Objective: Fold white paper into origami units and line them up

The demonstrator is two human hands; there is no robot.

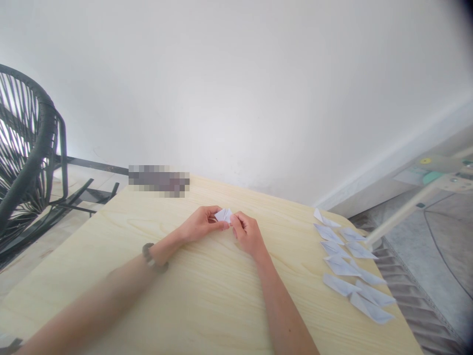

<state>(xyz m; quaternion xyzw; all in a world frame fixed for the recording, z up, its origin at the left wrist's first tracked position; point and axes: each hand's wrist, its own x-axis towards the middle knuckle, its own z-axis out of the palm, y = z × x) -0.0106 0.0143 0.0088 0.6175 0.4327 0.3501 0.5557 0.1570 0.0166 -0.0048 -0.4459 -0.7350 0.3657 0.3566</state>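
Note:
Between my two hands is a small piece of folded white paper (pixel 223 215), held above the middle of the wooden table. My left hand (pixel 202 223), with a dark bracelet on its wrist, pinches the paper's left side between thumb and fingers. At the opposite edge, the fingertips of my right hand (pixel 247 231) are closed on the paper. Its lower folds are partly hidden by my fingers. Off to the right lie several folded white paper pieces (pixel 338 265) in loose columns, pointed at their ends, some overlapping.
The pale wooden table (pixel 207 305) reaches up to a white wall (pixel 236 88). A pixelated dark object (pixel 158 181) is at its far left edge. On the left stands a black woven chair (pixel 40 133). Past the right edge are a pale metal frame (pixel 402 217) and tiled floor.

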